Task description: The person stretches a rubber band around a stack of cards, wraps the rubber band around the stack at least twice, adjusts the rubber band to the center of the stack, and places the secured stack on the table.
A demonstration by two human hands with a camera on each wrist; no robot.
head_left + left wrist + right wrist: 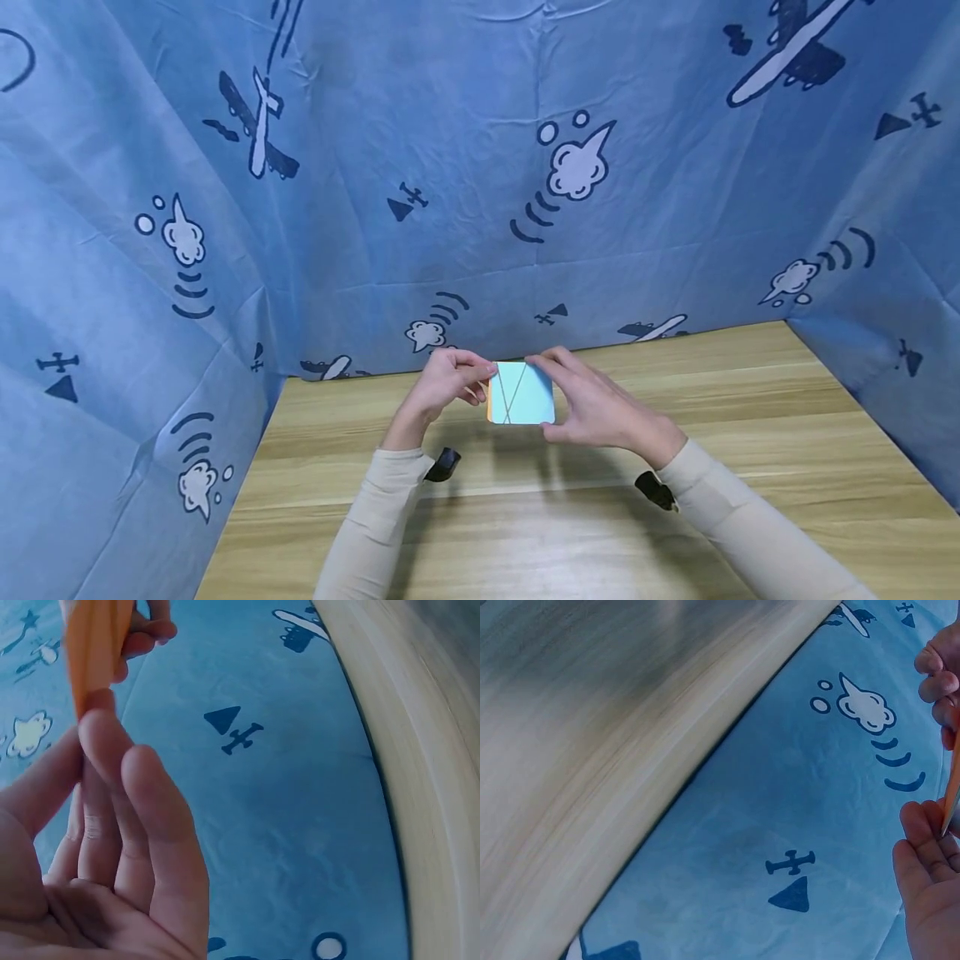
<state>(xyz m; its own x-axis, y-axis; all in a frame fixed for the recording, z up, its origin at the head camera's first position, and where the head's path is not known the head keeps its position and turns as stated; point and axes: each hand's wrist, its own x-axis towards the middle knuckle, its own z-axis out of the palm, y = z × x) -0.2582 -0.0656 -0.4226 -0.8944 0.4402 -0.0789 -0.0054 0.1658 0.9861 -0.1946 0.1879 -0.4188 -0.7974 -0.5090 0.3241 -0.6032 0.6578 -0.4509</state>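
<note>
Between both hands, above the table, is a small square stack of coloured paper (534, 398), light blue on the face toward me. Orange (97, 652) shows along its left edge and on its far side. Two thin brownish lines, like a stretched rubber band, cross over the blue face and meet near its bottom edge. My left hand (448, 382) pinches the upper left corner between thumb and fingers. With thumb below and fingers above, my right hand (596, 404) grips the right part. In the right wrist view the stack (952, 784) appears nearly edge-on.
A light wood-grain table (360, 517) spreads beneath the hands. Blue cloth (465, 192) printed with planes and clouds hangs behind it and along both sides. Dark wrist-camera mounts (444, 465) sit by the cream sleeves (375, 521).
</note>
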